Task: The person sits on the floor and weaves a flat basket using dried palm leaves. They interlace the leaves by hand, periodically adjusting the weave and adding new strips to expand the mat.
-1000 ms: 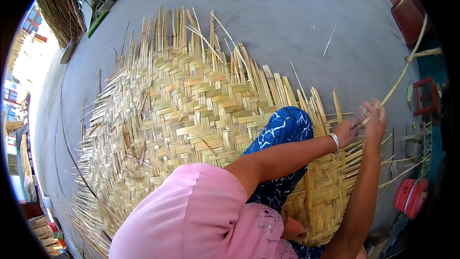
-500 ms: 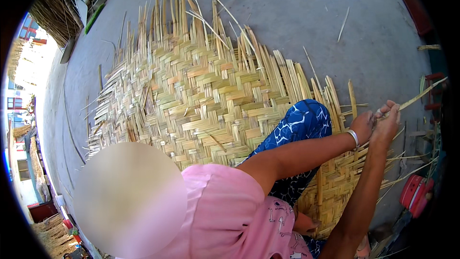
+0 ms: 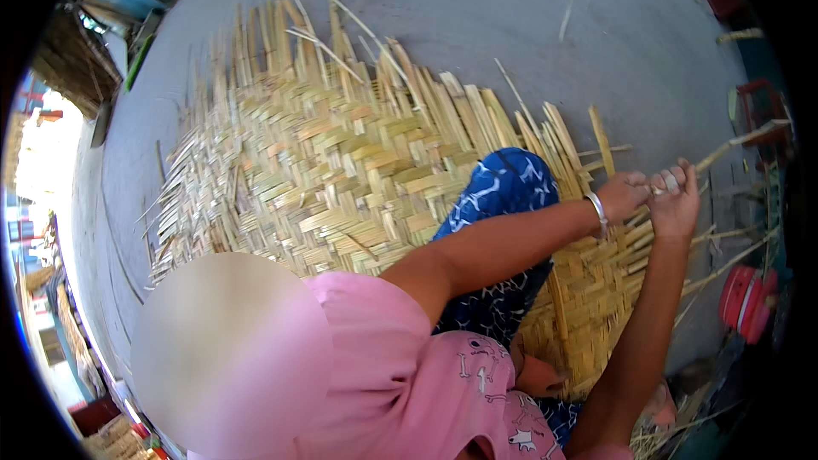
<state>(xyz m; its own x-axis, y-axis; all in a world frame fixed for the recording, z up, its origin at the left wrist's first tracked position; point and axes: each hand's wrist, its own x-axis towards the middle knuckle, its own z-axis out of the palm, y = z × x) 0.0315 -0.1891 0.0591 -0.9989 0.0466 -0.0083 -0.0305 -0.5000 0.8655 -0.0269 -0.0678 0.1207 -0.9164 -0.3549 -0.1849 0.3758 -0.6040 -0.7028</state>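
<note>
A large woven bamboo mat (image 3: 341, 179) lies on the grey floor, with loose strip ends sticking out along its far and right edges. My left hand (image 3: 626, 196), with a silver bangle at the wrist, and my right hand (image 3: 677, 204) are close together at the mat's right edge. Both are closed on a thin bamboo strip (image 3: 737, 140) that runs up to the right from my fingers. My knee in blue patterned cloth (image 3: 503, 196) rests on the mat, just left of my hands.
Grey concrete floor (image 3: 511, 25) surrounds the mat. A red container (image 3: 745, 302) and loose bamboo strips (image 3: 724, 247) lie at the right. Stacked bamboo material (image 3: 72, 60) stands at the far left. My bare foot (image 3: 537, 375) is tucked on the mat's near edge.
The strip in my hands has dropped from steeply up-right to a flatter angle. Both hands stay together at the mat's right edge.
</note>
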